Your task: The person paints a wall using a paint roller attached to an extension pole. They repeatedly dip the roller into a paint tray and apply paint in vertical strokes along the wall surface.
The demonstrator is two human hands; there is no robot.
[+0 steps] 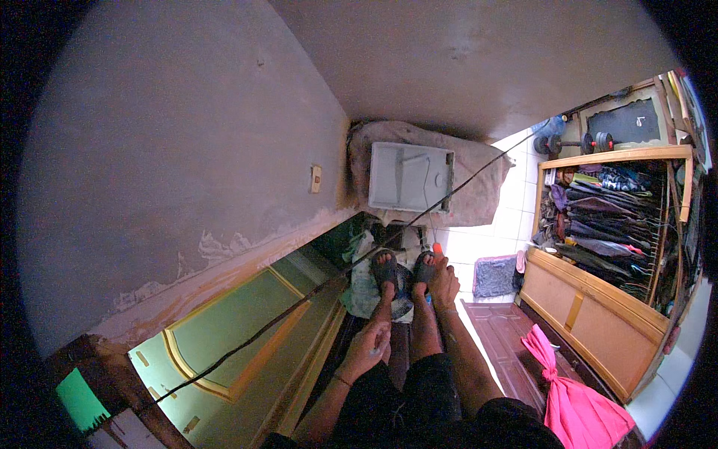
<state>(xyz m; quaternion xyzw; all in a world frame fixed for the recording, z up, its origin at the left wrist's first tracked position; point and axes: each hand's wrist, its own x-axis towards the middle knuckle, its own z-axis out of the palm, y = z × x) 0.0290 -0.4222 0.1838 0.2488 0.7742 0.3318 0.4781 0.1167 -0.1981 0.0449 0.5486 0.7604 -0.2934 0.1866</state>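
Note:
My right hand [446, 285] is closed around the orange handle of a paint roller [437, 248], beside my right foot. Its thin wire frame runs forward into a pale grey paint tray [389, 196], where the roller head appears to lie. The tray rests on a stained cloth [479, 183] against the wall corner. Lower down, by my left knee, my left hand [368, 346] has its fingers curled in, with no object visible in it. My feet in dark sandals stand on a crumpled, pale covering [363, 280].
A black cable [299, 295] crosses diagonally above the tray's near side. The left wall bears a switch plate [316, 179]. At right stand a wooden rack of hanging clothes [606, 217], dumbbells [587, 142] and a pink cloth bundle [580, 408]. A dark mat [495, 277] lies on the tiles.

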